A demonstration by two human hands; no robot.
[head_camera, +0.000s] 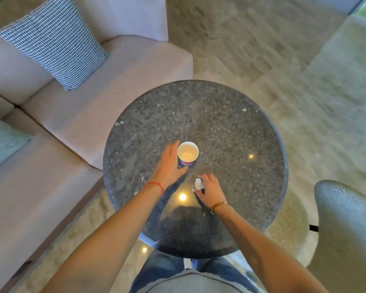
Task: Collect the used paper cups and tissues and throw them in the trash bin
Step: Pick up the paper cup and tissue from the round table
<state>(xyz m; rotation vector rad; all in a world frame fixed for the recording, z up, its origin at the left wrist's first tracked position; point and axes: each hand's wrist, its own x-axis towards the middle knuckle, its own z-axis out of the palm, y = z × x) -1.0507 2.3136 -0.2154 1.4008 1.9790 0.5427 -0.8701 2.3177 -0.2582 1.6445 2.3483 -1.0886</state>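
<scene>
Right hand (209, 188) grip pinches a tissue (198, 183); left hand (170, 163), wide, touches the empty paper cup (187, 154).

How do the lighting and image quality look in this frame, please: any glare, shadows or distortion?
Head view: three bright lamp reflections glare on the polished round table; the left hand and right hand cast dark reflections beneath them; wide-angle lens bends the sofa and the floor edges; the paper cup is sharp, the tissue slightly blurred.
</scene>
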